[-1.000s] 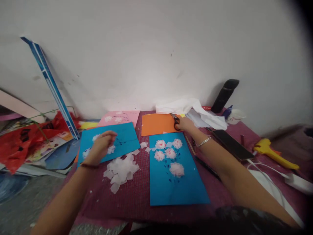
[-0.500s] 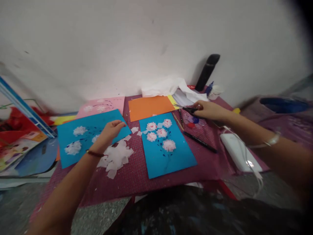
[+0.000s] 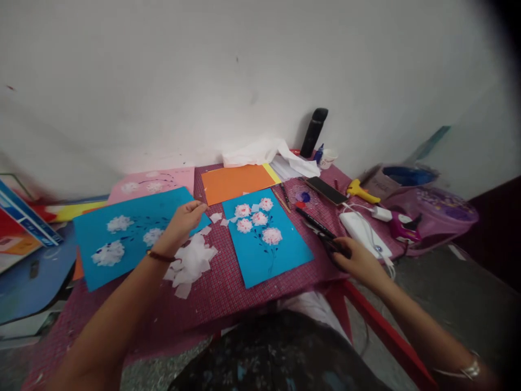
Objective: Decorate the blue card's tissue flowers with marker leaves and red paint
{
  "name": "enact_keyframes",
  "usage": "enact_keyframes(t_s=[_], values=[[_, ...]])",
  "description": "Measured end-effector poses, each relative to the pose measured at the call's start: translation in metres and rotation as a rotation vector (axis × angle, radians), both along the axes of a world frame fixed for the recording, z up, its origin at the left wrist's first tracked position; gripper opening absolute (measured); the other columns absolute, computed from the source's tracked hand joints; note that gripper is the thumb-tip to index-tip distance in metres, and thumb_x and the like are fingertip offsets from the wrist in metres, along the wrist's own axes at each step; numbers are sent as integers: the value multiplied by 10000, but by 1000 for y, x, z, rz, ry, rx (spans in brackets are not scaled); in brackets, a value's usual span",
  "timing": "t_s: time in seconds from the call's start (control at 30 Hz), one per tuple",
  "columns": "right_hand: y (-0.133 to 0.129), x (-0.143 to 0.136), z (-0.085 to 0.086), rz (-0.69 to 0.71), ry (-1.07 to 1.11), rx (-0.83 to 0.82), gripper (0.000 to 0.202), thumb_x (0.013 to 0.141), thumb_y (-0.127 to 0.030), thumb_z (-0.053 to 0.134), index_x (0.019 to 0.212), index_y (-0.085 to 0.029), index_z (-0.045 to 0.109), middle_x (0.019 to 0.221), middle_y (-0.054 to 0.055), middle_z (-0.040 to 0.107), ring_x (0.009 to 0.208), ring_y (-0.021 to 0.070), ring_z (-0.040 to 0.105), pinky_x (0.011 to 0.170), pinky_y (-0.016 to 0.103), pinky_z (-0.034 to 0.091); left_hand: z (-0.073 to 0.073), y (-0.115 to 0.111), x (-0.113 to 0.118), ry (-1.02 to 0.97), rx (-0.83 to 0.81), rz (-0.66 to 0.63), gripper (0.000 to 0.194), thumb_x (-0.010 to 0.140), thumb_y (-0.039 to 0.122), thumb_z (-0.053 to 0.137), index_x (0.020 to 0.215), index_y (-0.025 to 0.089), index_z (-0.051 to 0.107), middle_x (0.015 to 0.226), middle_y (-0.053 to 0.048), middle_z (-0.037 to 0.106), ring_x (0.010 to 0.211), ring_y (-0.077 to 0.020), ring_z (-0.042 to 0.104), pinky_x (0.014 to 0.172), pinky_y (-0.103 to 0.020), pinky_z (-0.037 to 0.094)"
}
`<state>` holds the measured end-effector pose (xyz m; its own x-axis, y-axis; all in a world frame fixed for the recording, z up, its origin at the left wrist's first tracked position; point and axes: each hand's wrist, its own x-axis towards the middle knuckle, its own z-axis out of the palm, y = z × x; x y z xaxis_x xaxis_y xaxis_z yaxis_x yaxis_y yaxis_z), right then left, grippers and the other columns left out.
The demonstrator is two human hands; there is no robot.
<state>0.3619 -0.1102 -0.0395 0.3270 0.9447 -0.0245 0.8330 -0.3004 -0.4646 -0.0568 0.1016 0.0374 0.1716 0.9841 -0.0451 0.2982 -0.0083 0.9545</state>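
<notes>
Hands amid flowered blue sheets

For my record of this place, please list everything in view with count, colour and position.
cloth: one, purplish-red, on table
flowered cards: two, blue, left and centre
flowered sheet: one, pink, back left
plain sheet: one, orange, back centre
paper pieces: many, white, between blue cards
crumpled sheet: one, white, back
papers: several, mixed, left
flask: one, black, against wall
cup: one, white, back right
bottle: one, blue, by cup
phone: one, black, right
marker: one, black, right
tool: one, yellow, right
block: one, white, right
tubs: two, pinkish, right
scissors: one, mostly black, front right
left hand: one, bare, over left card
right hand: one, bare, holding scissors
</notes>
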Motion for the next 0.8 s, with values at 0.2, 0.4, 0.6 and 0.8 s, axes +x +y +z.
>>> enact_keyframes(t_s=[0.2, 0.4, 0.6, 0.8], values=[[19, 1, -10, 78, -253, 34, 380, 814, -349, 527, 1137, -198, 659, 1095, 153, 670, 1016, 299, 661, 937, 433, 507, 0, -2, -13, 62, 24, 1, 304, 743, 470, 613, 680, 192, 508, 509, 83, 287, 457, -77, 229, 453, -226, 178], [80, -2, 46, 272, -362, 140, 402, 897, -371, 492, 1239, -218, 639, 1230, 148, 649, 1118, 324, 617, 1008, 468, 468, 5, -1, -14, 234, 44, -36, 358, 714, 488, 595, 589, 201, 421, 564, 49, 311, 521, -98, 286, 486, -227, 210], [281, 8, 102, 122, -261, 235, 734, 814, -324, 678, 1473, -139, 412, 1436, 203, 496, 1303, 354, 487, 1086, 449, 382, -1, -1, -5, 280, -17, -56, 366, 688, 530, 577, 565, 224, 418, 548, 42, 307, 483, -118, 295, 441, -242, 229], [425, 10, 86, 105, -93, 306, 572, 868, -401, 677, 1346, -128, 519, 1325, 211, 548, 1171, 281, 566, 960, 437, 484, -10, -1, -18, 328, -163, -16, 312, 707, 559, 571, 638, 257, 537, 550, 48, 377, 439, -146, 349, 416, -281, 288]])
